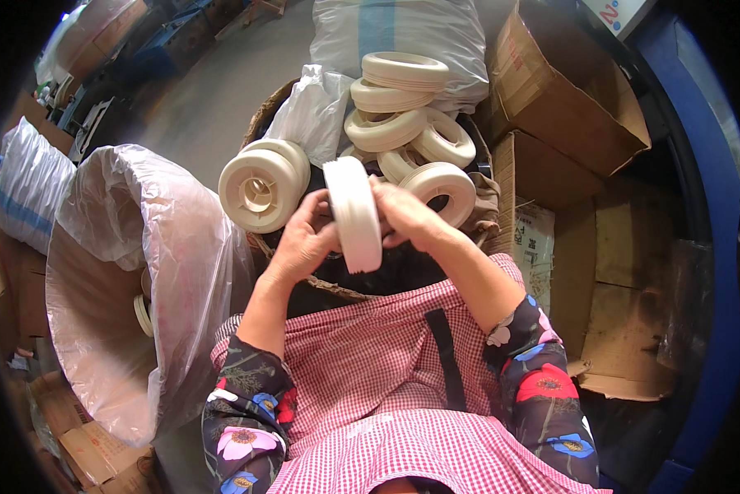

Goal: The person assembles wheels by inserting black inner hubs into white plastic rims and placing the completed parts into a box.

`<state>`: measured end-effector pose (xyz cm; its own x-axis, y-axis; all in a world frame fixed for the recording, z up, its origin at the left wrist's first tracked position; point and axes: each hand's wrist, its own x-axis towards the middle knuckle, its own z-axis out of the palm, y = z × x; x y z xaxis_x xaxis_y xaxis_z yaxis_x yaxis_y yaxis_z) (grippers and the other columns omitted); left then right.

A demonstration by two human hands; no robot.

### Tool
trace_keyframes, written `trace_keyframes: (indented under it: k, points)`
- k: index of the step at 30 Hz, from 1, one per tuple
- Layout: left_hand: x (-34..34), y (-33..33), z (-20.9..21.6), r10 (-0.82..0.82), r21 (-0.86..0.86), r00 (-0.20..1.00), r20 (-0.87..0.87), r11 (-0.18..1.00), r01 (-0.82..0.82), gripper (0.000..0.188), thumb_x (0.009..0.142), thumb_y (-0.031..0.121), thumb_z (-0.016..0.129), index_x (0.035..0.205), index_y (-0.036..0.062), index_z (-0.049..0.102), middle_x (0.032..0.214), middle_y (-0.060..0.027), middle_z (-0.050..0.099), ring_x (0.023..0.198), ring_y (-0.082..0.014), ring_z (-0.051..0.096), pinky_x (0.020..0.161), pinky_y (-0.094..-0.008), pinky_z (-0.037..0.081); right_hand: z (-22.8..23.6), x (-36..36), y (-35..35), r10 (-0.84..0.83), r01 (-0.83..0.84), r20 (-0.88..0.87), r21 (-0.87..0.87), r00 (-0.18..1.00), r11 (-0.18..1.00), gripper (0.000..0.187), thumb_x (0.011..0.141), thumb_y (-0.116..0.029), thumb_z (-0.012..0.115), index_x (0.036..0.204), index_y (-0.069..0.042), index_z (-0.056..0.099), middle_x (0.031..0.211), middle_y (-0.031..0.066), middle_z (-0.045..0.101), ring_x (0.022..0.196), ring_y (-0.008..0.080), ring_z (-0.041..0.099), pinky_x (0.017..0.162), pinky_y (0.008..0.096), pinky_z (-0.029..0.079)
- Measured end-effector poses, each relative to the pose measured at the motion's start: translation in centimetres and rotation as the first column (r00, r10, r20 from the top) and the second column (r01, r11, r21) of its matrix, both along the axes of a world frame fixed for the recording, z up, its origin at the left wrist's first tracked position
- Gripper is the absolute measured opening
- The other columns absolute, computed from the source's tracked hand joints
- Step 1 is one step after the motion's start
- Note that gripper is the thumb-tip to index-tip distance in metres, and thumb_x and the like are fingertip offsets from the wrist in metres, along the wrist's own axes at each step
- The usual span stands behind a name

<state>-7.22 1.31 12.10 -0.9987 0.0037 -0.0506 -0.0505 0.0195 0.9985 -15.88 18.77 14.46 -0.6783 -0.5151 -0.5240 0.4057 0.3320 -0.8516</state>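
Observation:
Upright between my hands is a cream-white plastic ring (353, 218), its ribbed outer edge turned toward me. On its left side my left hand (302, 240) is closed against it, while my right hand (409, 216) holds it from the right; some fingertips are hidden behind it. Just beyond my hands, similar cream rings are heaped, with one thick ring (403, 71) on top of the pile and another (442, 191) beside my right wrist. A cream spool-like piece (259, 189) with a hollow hub lies left of my left hand.
At the left stands a container lined with clear plastic (185, 247), with a cream part inside. A white sack (419, 33) with a blue stripe rises behind the pile. Open cardboard boxes (551, 90) are stacked at the right, and flattened cartons (98, 453) lie lower left.

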Motion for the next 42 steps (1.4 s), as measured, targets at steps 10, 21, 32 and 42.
trace_keyframes:
  k: [10,21,32,42]
  points:
    - [0.0,-1.5,0.1,-0.097,0.646,0.973,0.208,0.761,-0.062,0.052,0.089,0.035,0.063,0.128,0.0040,0.049,0.109,-0.0071,0.062,0.096,-0.0161,0.064,0.074,-0.0321,0.059,-0.4,1.7,-0.1,0.044,-0.369,-0.567,-0.474,0.823,0.799,0.048,0.069,0.014,0.050,0.105,-0.015,0.061,0.135,0.0043,0.046,0.134,0.0251,0.033,0.109,0.0360,0.029]
    - [0.2,-2.1,0.1,-0.092,0.317,0.968,0.235,0.948,0.014,0.053,0.091,0.039,0.059,0.128,0.0025,0.048,0.104,-0.0068,0.063,0.085,-0.0122,0.065,0.064,-0.0267,0.058,-0.4,1.1,-0.6,0.107,-0.151,-0.245,-0.170,0.964,0.974,0.022,0.091,-0.010,0.050,0.111,-0.005,0.054,0.101,0.0135,0.059,0.086,0.0227,0.063,0.067,0.0284,0.054]
    - [1.6,-5.5,1.6,0.056,0.533,0.992,-0.113,0.846,0.013,0.042,0.091,0.034,0.060,0.117,0.0024,0.057,0.103,-0.0068,0.064,0.079,-0.0119,0.065,0.066,-0.0275,0.057,0.9,-2.3,2.9,-0.041,0.232,-0.855,0.094,0.516,0.968,0.021,0.083,-0.024,0.065,0.087,-0.003,0.067,0.077,0.0125,0.065,0.072,0.0291,0.062,0.071,0.0346,0.049]
    - [0.6,-2.5,0.1,0.132,-0.086,0.948,0.291,0.990,-0.111,0.032,0.091,0.031,0.058,0.107,0.0048,0.063,0.098,-0.0099,0.066,0.085,-0.0172,0.064,0.070,-0.0304,0.052,-1.5,-4.0,6.1,0.580,0.252,-0.630,0.759,0.517,0.600,0.062,0.061,-0.020,0.077,0.121,-0.015,0.059,0.124,0.0110,0.053,0.123,0.0318,0.044,0.099,0.0492,0.034]
